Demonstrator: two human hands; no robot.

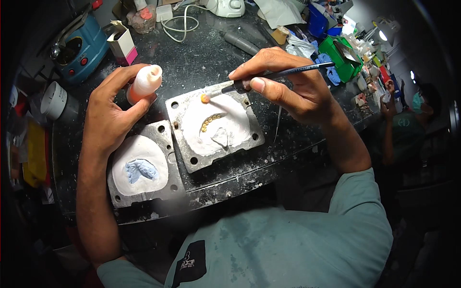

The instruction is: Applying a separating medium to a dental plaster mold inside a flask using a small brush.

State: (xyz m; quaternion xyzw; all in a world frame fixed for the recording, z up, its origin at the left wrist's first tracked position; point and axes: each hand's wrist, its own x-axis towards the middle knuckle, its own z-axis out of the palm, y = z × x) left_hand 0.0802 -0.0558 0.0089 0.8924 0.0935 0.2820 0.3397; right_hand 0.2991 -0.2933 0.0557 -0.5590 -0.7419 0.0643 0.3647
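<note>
A small pinkish bottle (144,84) is gripped in the left hand (113,115), the fingers curled round its body and the nozzle pointing toward 1 o'clock. A thin dark brush (278,74) is pinched between thumb and fingers of the right hand (288,86); its handle runs off toward 2 o'clock and its tip carries an orange blob (205,98).

The blob is held over the upper left part of a metal mould half (213,127), which lies at the centre of the dark speckled worktop (201,57). The mould half is filled with white plaster, and a curved row of small orange-yellow teeth (210,122) is set in it, just at 6 o'clock from the blob. Whether the blob touches the plaster cannot be told.

A second mould half (144,165) lies at 8 o'clock from the first, touching or nearly touching it, with a pale blue patch (140,169) in its plaster.

At 10 o'clock on the worktop stands a blue machine (81,48), and beside it a small white and pink box (122,43). A white cable (180,24) is coiled at 12 o'clock. Green bins (343,65) stand at 2 o'clock, and another person (408,120) is seen beyond them at 3 o'clock.
</note>
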